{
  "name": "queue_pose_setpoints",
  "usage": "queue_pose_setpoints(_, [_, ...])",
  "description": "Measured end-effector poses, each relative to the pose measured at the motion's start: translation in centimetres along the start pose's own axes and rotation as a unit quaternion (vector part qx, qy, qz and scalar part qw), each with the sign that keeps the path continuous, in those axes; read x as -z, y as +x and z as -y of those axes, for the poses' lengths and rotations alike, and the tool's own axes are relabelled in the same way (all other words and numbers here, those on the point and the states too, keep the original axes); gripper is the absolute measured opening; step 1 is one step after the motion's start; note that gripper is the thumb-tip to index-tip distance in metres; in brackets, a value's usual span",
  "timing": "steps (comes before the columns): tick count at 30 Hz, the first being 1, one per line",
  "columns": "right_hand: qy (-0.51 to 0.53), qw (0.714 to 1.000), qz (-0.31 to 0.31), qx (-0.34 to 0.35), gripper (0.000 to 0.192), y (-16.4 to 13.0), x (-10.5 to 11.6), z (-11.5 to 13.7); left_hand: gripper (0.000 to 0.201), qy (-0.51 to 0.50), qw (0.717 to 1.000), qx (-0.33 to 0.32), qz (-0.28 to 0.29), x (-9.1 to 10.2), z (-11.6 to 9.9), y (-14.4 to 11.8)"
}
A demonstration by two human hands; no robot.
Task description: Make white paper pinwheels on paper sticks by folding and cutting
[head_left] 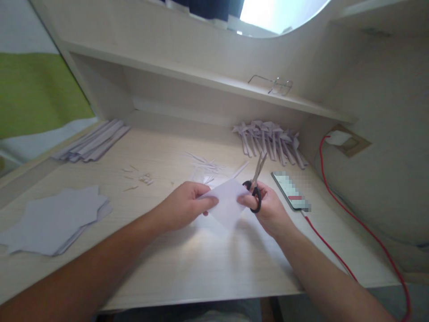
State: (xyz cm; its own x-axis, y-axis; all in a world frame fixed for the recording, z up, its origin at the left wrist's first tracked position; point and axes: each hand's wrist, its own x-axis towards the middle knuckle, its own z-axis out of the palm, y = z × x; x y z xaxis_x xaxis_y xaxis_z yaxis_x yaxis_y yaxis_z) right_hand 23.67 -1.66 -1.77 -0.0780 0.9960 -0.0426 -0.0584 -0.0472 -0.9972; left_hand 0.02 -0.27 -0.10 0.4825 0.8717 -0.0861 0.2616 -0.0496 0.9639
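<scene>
A white sheet of paper (228, 203) is stretched between my two hands above the desk. My left hand (187, 203) pinches its left corner between thumb and fingers. On the other side my right hand (268, 205) grips the right corner with its thumb. Black-handled scissors (257, 179) hang on the fingers of that same hand, blades pointing up and away from me. Thin paper strips (206, 165) lie on the desk just beyond the sheet. One longer strip (241, 169) sticks out behind its upper edge.
White paper sheets (60, 219) are stacked at left, with folded paper strips (94, 141) behind. Small scraps (144, 179) lie nearby. Folded paper pinwheel-like pieces (268, 136) sit at back right. A phone (290, 190) with a red cable (330, 248) lies right; eyeglasses (279, 85) rest on the shelf.
</scene>
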Motion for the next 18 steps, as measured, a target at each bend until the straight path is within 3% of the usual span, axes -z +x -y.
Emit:
queue_pose_setpoints(2, [-0.016,1.0,-0.009,0.012,0.032,0.1,0.2,0.3,0.027,-0.011,1.0,-0.012,-0.018,0.4,0.0,0.0])
queue_pose_setpoints(5, [-0.069,0.998,0.001,0.015,0.029,0.1,0.2,1.0,0.031,-0.048,0.992,-0.041,-0.109,1.3,-0.3,0.1])
queue_pose_setpoints(9, [-0.139,0.982,0.113,-0.057,0.036,-0.4,-0.3,1.8,0.033,-0.11,0.97,-0.064,-0.206,2.3,-0.6,0.1])
queue_pose_setpoints(12, [-0.13,0.971,0.173,-0.104,0.041,-1.0,-0.7,1.7,0.032,-0.145,0.96,-0.079,-0.225,2.6,-0.5,0.1])
queue_pose_setpoints(18, [-0.103,0.968,0.192,-0.125,0.045,-1.4,-1.2,1.1,0.032,-0.156,0.959,-0.088,-0.221,2.5,-0.3,0.1])
